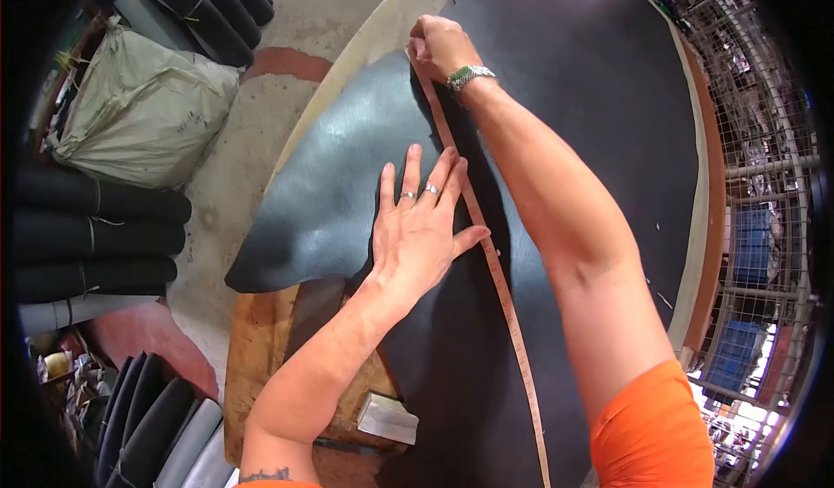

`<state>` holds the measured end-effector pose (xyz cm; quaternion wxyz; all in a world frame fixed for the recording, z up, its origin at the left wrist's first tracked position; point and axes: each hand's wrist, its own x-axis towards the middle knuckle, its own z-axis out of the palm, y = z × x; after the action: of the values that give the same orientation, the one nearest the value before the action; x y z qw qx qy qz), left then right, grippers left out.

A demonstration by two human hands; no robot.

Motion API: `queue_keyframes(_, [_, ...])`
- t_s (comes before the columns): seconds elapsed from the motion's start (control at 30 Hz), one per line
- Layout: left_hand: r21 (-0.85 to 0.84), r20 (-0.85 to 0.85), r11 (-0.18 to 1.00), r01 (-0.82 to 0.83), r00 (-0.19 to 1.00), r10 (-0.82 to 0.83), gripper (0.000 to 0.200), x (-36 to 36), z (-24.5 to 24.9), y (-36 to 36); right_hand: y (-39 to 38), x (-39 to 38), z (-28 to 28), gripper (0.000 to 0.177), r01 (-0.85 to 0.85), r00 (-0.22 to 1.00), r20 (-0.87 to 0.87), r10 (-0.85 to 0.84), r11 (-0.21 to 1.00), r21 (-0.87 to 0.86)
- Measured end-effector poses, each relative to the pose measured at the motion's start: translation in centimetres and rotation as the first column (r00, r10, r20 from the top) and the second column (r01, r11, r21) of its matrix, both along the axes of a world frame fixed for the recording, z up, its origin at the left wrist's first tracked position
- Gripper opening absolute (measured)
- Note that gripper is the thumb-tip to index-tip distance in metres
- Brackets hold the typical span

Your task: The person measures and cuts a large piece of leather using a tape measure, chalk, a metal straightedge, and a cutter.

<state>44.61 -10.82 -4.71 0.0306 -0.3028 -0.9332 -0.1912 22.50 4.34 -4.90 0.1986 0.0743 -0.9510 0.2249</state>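
A large black sheet of leather (591, 79) is spread over the table, its irregular left edge hanging past the wood. Across it runs a narrow tape measure (514, 327), from the far edge down to the near side. My left hand (419, 219) lies flat on the leather with fingers spread, the index finger and thumb touching the tape. At the far end, my right hand (443, 49) is closed in a pinch on the tape's end, close to the sheet's edge. A watch or bracelet (470, 76) is on the right wrist.
A small whitish block (387, 418) sits on the wooden table top (261, 331) at lower left. Dark rolls (95, 232) and a stuffed pale sack (148, 106) stand on the left floor. A wire mesh rack (764, 175) borders the table's right side.
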Motion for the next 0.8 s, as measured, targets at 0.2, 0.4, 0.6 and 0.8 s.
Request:
queue_keyframes(0.2, [-0.007,-0.009,1.000,-0.009,1.000,0.008,0.087,0.0,-0.2,0.0,3.1,7.4,5.3,0.016,0.115,0.987,-0.030,-0.158,0.824,-0.555])
queue_keyframes(0.4, [-0.073,-0.048,0.997,-0.001,0.999,-0.003,0.086,0.1,0.3,0.3,9.0,35.9,8.9,0.005,0.274,0.961,0.193,-0.197,0.608,-0.745])
queue_keyframes(0.6, [-0.141,0.044,0.990,0.001,0.999,0.005,0.084,0.1,0.8,0.5,4.6,70.2,11.9,0.012,0.636,0.768,0.588,-0.253,0.199,-0.746])
queue_keyframes(0.8, [0.026,-0.046,0.999,-0.020,0.999,0.021,0.049,5.7,-0.2,-0.5,-3.3,92.3,13.8,0.016,0.636,0.613,0.742,-0.270,-0.388,-0.667])
